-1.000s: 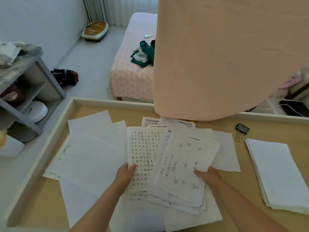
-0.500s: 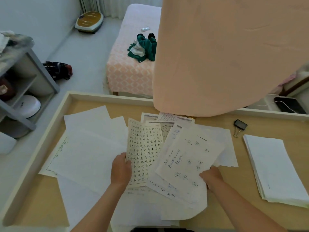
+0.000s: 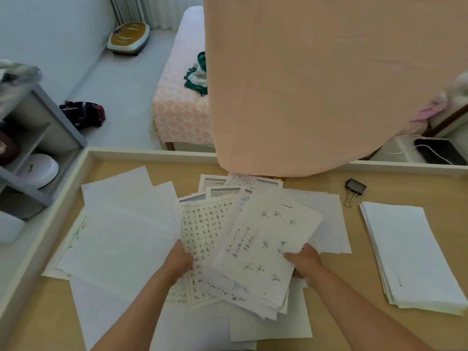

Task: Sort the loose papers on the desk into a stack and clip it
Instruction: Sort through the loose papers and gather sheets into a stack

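Loose papers lie fanned over the middle of the wooden desk [image 3: 329, 287]. Blank sheets [image 3: 121, 231] spread to the left. A grid sheet with handwritten characters [image 3: 202, 231] sits in the centre, and my left hand [image 3: 179, 259] grips its left edge. My right hand [image 3: 304, 259] holds the right edge of a handwritten bundle [image 3: 266, 247] that overlaps the grid sheet. A neat white stack [image 3: 410, 254] lies at the right. A black binder clip [image 3: 354, 188] rests on the desk behind that stack.
A raised pale rim [image 3: 152, 154] borders the desk at the back and left. A large peach cloth [image 3: 316, 84] hangs over the desk's far edge. A grey shelf unit [image 3: 33, 148] stands at the left, a bed [image 3: 182, 97] beyond.
Both hands have pushed the grid sheet and the handwritten bundle closer together, so the bundle now overlaps the grid sheet more. The camera has tilted slightly.
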Demonstrator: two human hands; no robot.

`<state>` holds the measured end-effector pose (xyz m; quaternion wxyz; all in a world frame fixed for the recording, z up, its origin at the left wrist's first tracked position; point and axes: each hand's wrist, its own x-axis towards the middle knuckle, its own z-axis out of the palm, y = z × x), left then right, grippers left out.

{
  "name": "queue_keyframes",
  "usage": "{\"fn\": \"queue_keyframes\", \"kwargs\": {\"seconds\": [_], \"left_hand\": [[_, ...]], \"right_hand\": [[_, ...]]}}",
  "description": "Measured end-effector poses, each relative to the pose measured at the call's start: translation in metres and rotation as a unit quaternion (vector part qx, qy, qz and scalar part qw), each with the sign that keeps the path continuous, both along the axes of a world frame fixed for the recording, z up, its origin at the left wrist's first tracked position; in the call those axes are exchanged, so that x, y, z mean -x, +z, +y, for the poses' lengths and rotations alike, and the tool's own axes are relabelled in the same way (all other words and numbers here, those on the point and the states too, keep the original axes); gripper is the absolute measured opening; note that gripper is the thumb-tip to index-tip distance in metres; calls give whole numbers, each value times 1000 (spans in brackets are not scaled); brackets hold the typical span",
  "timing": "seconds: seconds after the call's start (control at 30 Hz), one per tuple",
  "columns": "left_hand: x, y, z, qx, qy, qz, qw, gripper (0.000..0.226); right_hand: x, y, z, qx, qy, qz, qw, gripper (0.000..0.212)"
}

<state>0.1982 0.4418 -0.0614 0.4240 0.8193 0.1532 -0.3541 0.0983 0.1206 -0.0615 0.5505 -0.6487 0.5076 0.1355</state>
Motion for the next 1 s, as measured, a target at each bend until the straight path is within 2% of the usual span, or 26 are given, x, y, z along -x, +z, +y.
{"fn": "queue_keyframes", "kwargs": {"seconds": [0.07, 0.1, 0.13, 0.17, 0.2, 0.23, 0.3, 0.37, 0.4, 0.47, 0.5, 0.6, 0.67, 0.73, 0.77, 0.83, 0.9, 0.97, 1.0], "left_hand": [[3, 3, -8, -54, -50, 13, 997, 44], [6, 6, -14, -119, -59, -33, 991, 47], [9, 10, -21, -195, -63, -125, 971, 53], [13, 13, -29, -232, -60, -220, 946, 59], [18, 13, -38, -222, -58, -282, 932, 63], [23, 18, -51, -178, -60, -290, 938, 62], [32, 18, -78, -83, -42, -200, 975, 59], [38, 18, -102, -53, -12, -106, 993, 61], [38, 19, -112, -43, 19, -81, 996, 55], [37, 18, -125, -31, 65, -41, 997, 28], [35, 17, -130, -27, 71, -23, 997, 25], [32, 14, -136, -2, 85, 29, 996, 49], [32, 15, -140, -63, 20, 22, 998, 66], [37, 19, -146, -175, -77, -31, 981, 73], [40, 17, -148, -196, -92, -54, 975, 76], [45, 15, -151, -183, -74, -80, 977, 82], [44, 11, -148, -105, 6, -56, 993, 82], [41, 13, -145, -26, 72, -6, 997, 71], [41, 14, -143, -20, 71, 7, 997, 64]], "right_hand": [[-4, -1, -8, -10, 11, -4, 1000, 36], [-5, -3, -13, -12, 15, -5, 1000, 37], [-5, -4, -18, -9, 24, -5, 1000, 39], [-5, -5, -22, -1, 39, -8, 999, 42], [-5, -5, -27, 8, 57, -12, 998, 45], [-5, -3, -30, 14, 70, -20, 997, 48], [-5, 2, -37, 22, 90, -37, 995, 52], [-5, 5, -44, 38, 116, -29, 992, 54], [-4, 4, -47, 47, 143, -17, 989, 56], [-1, 5, -49, 65, 199, 12, 978, 57], [1, 6, -48, 78, 227, 24, 970, 55], [0, 7, -41, 159, 311, 44, 936, 62], [-3, 7, -34, 165, 302, 38, 938, 66], [-5, 7, -31, 141, 248, 31, 958, 69], [-5, 8, -32, 128, 223, 32, 966, 71], [-4, 8, -36, 78, 181, 22, 980, 72], [-4, 6, -40, 12, 154, 11, 988, 70], [-1, 3, -40, -14, 179, 16, 984, 63], [2, 2, -39, -2, 196, 15, 980, 54]]}}
